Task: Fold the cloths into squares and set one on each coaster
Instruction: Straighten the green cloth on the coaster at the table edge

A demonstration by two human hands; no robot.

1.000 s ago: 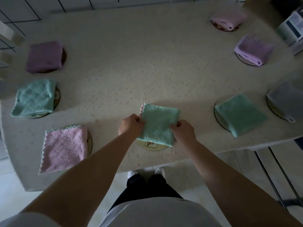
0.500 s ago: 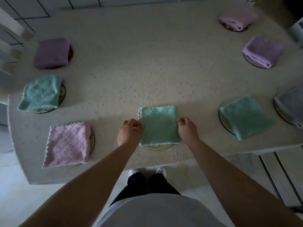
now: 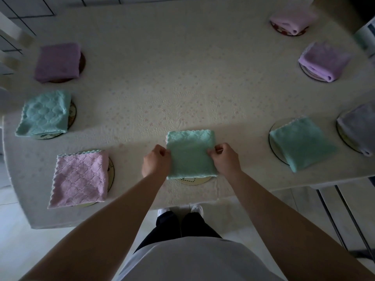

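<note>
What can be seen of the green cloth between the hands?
The green cloth is folded into a rough square, soft and quilted-looking, with a scalloped far edge and a pale trim at its far left corner. It lies flat on the table, covering most of a coaster that peeks out at its near edge. The left hand and right hand pinch its side edges.

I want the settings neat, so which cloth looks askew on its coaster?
The green cloth at the right lies turned like a diamond, leaving its coaster's left rim bare. The green cloth in hand sits square.
</note>
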